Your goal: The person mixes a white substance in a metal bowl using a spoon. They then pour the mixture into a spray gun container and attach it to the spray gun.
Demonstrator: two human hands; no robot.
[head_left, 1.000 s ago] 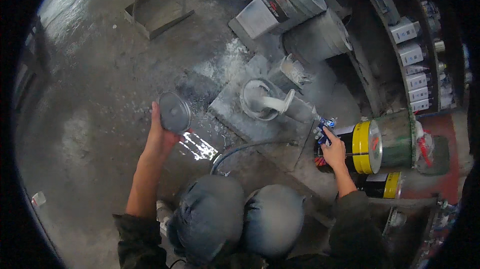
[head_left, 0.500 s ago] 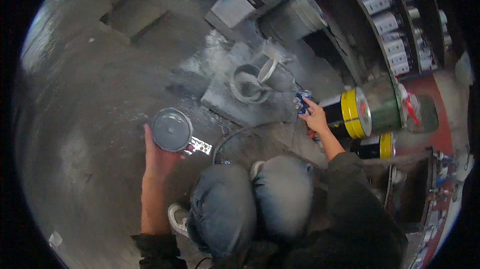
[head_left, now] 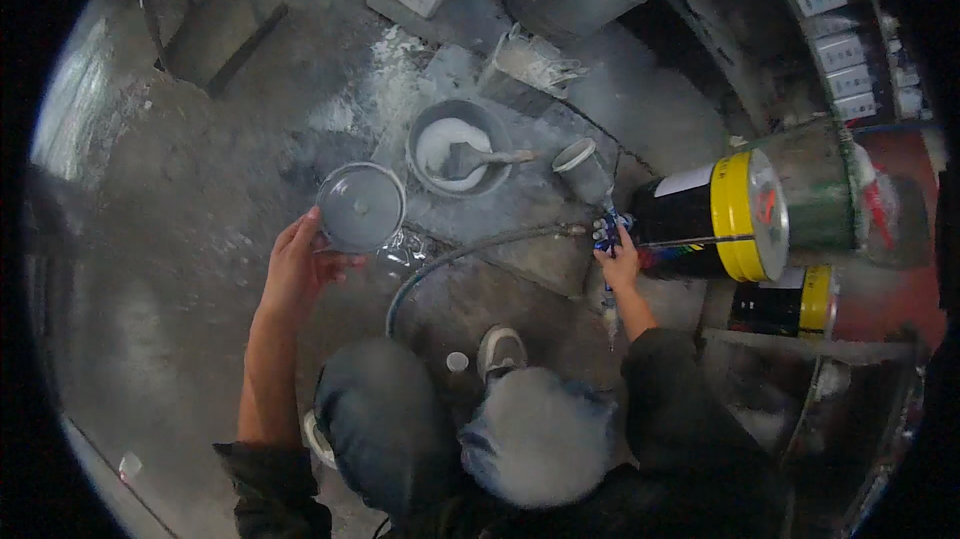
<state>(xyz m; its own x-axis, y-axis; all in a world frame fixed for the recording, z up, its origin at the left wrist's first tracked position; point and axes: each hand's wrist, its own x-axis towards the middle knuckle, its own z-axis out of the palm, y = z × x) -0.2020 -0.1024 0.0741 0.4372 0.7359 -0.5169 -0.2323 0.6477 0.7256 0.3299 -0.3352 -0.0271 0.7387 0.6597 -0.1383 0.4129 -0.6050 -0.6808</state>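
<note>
Head view, and we had the round grey lid (head_left: 361,207) out beyond our left hand (head_left: 300,254), thumb lapping its near-left rim, other fingers spread just below! Over right, our right hand (head_left: 621,261) had its fingers curled tight around the blue spray gun (head_left: 607,232), its cup (head_left: 584,171) tilted forward. Our left forearm stood nearly upright; our right one slanted inward, wrist low.

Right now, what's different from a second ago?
The cup on the gun moved right, away from the bucket, and the brush in it now shows plainly. Nothing was let go: the right hand still holds the gun, the left hand the lid.
</note>
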